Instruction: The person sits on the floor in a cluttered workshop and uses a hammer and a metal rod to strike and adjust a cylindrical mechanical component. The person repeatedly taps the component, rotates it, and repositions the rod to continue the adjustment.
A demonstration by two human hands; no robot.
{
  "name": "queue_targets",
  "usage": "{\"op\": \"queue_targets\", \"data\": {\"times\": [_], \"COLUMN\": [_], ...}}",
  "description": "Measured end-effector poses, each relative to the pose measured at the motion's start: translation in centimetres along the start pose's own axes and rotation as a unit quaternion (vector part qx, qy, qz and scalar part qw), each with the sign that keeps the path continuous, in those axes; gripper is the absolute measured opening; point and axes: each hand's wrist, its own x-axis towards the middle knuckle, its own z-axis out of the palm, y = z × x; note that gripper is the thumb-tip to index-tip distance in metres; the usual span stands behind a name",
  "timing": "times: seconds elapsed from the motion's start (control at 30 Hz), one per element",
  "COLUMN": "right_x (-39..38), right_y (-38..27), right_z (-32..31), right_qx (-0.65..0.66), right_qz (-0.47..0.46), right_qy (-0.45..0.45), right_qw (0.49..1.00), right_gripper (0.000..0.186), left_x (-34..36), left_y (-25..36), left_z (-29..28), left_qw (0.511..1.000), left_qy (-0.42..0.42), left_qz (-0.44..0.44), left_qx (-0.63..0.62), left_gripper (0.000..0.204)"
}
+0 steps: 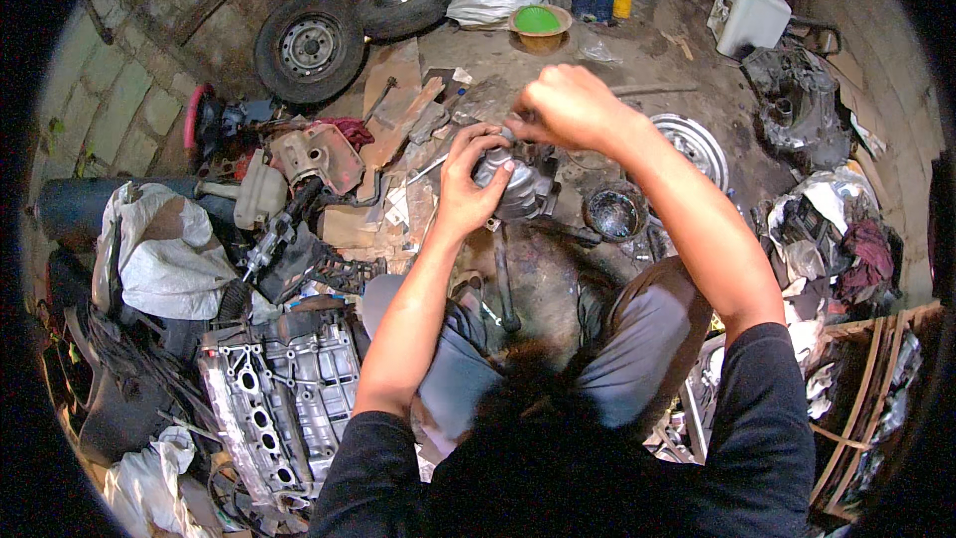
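Between my knees stands a round, silvery metal machine part (pixel 528 194), ribbed and stained dark in places. My left hand (pixel 473 179) curls around its left side, with the thumb over the near edge and the fingers across the top. Just above its upper edge is my right hand (pixel 570 108), closed in a fist with the fingertips pinched downward. Whatever those fingertips hold is hidden or too small to make out. A dark metal bar (pixel 504 284) runs from below the part toward me.
A dark-filled bowl (pixel 612 214) and a silver wheel cover (pixel 690 152) lie right of the part. At left are a silver engine block (pixel 284 408), a white sack (pixel 179 254) and a wheel (pixel 309 47). A green-topped basin (pixel 539 28) stands farther off.
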Motion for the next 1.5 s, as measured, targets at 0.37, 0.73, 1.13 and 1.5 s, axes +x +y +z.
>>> {"op": "queue_targets", "data": {"times": [0.37,0.73,1.13,1.5], "right_x": [-1.6,-4.4,-4.3,-4.8], "right_y": [0.9,1.7,2.2,3.0], "right_z": [0.6,1.2,2.1,2.4], "right_qx": [0.23,0.286,0.259,0.262], "right_qz": [0.171,0.338,0.355,0.368], "right_qy": [0.173,0.307,0.327,0.321], "right_qw": [0.942,0.842,0.836,0.833], "right_gripper": [0.041,0.045,0.04,0.044], "left_x": [2.3,2.7,2.5,2.5], "left_y": [1.2,1.2,2.0,2.4], "left_z": [0.8,0.8,0.2,0.4], "left_qw": [0.989,0.994,0.988,0.982], "left_qy": [-0.076,-0.082,-0.104,-0.11], "left_qz": [0.063,-0.07,-0.1,-0.128], "left_qx": [0.108,0.018,0.057,0.083], "left_gripper": [0.028,0.023,0.026,0.024]}}
